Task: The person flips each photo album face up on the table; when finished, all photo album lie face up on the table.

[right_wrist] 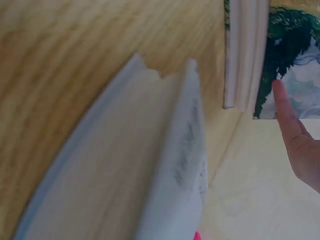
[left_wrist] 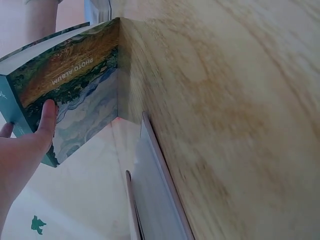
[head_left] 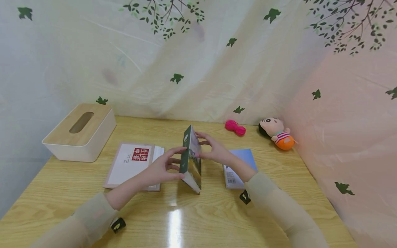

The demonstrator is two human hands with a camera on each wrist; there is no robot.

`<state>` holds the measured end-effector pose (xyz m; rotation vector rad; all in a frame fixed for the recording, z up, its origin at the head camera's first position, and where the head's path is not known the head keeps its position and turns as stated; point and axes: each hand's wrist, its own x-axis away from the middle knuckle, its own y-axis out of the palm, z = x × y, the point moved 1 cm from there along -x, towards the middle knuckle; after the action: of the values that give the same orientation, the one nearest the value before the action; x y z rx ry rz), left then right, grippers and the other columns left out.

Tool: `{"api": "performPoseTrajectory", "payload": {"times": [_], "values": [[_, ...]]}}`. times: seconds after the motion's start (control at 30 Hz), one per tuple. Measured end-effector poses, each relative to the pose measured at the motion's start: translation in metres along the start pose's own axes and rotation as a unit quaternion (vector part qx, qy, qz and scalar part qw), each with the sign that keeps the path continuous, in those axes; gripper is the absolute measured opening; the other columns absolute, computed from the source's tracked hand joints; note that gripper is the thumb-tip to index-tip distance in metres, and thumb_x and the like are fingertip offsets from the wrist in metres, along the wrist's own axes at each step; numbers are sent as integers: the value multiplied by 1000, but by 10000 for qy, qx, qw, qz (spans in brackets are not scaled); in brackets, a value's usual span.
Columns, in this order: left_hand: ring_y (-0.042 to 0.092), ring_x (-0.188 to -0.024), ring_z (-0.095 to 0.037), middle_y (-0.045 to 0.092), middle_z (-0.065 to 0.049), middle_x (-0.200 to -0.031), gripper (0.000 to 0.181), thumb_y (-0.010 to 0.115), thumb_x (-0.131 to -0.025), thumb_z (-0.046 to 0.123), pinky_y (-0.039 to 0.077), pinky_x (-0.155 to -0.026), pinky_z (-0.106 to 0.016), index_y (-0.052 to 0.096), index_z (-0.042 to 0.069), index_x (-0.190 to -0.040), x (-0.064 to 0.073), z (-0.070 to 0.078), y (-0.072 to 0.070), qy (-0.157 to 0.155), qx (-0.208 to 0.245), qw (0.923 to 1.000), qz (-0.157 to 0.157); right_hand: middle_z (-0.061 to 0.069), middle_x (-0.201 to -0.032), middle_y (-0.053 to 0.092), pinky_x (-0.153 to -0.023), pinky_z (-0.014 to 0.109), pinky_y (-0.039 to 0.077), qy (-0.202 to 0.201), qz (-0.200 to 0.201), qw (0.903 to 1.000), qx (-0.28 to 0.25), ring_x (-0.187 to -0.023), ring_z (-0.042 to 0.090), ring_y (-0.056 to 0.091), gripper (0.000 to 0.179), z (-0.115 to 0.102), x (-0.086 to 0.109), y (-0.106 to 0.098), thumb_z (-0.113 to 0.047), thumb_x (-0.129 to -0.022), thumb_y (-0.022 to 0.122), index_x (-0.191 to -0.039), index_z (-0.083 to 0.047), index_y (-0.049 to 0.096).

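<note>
Standing a green landscape-print photo album point(head_left: 191, 160) on its bottom edge mid-desk, the person steadies it from both sides. Left hand point(head_left: 161, 168) has its grip around the spine side, thumb on the painted cover in the left wrist view and fingers curled round the edge, so the album stays upright. Right hand point(head_left: 214, 150) presses the opposite cover with straight fingers, a flat brace rather than a closed grip, which keeps the album from tipping that way. A white book with red square characters point(head_left: 131, 164) lies flat just left of the album, a blue-covered book with a barcode point(head_left: 238, 167) flat to the right. On the light wooden desk point(head_left: 186, 220), well behind: white tissue box with wooden lid point(head_left: 80, 132), pink yarn ball point(head_left: 235, 127), small plush doll point(head_left: 277, 133).
</note>
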<state>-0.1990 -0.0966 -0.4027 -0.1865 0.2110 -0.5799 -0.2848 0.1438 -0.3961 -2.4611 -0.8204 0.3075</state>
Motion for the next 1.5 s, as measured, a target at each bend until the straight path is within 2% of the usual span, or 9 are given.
{"api": "performPoseTrajectory", "payload": {"times": [0.1,0.27,0.37,0.5,0.67,0.87,1.03,1.27,1.5], "values": [[51,-121,-32,31,-7,-147,76,73,-83,20,51,-91,-32,31,31,-145,0,1,-2,-112,85,9999,46,3,-150,30,-81,38,56,262,-59,9996,-76,-127,32,44,82,4,4,5,-23,-81,76,-148,-26,28],[51,-120,-35,31,-14,-146,71,68,-88,24,51,-91,-37,29,32,-147,1,6,-5,-324,102,9993,122,13,-149,31,-94,48,48,306,-180,9994,47,-122,39,48,84,3,14,12,-19,-81,76,-149,-14,26],[52,-119,-34,33,-16,-145,70,66,-89,27,50,-92,-38,27,32,-147,0,9,-8,-431,-86,9989,164,17,-148,32,-93,48,48,355,-224,9990,180,-118,41,51,85,4,19,17,-19,-81,76,-149,-12,25],[55,-115,-31,38,-17,-142,70,66,-89,32,50,-92,-39,27,32,-147,-2,10,-12,-596,-465,9969,225,16,-148,31,-84,40,54,485,-306,9980,277,-114,39,55,88,16,22,23,-24,-79,78,-149,-18,26],[57,-109,-27,41,-19,-141,71,67,-88,35,50,-90,-40,28,30,-147,-1,8,-19,-780,-785,9936,240,16,-150,29,-87,41,52,628,-327,9966,428,-112,35,57,92,17,28,27,-26,-77,79,-150,-23,24],[57,-108,-27,39,-20,-144,70,67,-88,30,51,-86,-39,29,29,-146,3,1,-26,-923,-526,9942,182,13,-153,24,-91,42,50,474,-425,9949,786,-112,31,58,92,17,29,28,-25,-77,79,-150,-22,23],[55,-113,-30,39,-20,-145,71,68,-88,29,51,-90,-40,29,29,-147,5,-3,-30,-960,-268,9949,144,8,-154,24,-95,42,48,418,-511,9922,1059,-113,29,57,91,19,29,27,-29,-77,79,-150,-22,24],[53,-117,-32,36,-21,-146,73,69,-87,25,51,-91,-39,29,26,-148,6,-5,-29,-1035,-5,9944,187,9,-154,25,-96,44,46,464,-537,9914,1100,-116,30,54,91,21,30,25,-32,-77,78,-150,-21,25],[54,-116,-35,33,-25,-146,73,69,-87,18,51,-91,-39,29,20,-148,7,-9,-26,-946,61,9953,194,10,-151,30,-94,45,46,598,-509,9900,1175,-115,27,50,89,24,32,21,-32,-76,79,-148,-22,29]]}}
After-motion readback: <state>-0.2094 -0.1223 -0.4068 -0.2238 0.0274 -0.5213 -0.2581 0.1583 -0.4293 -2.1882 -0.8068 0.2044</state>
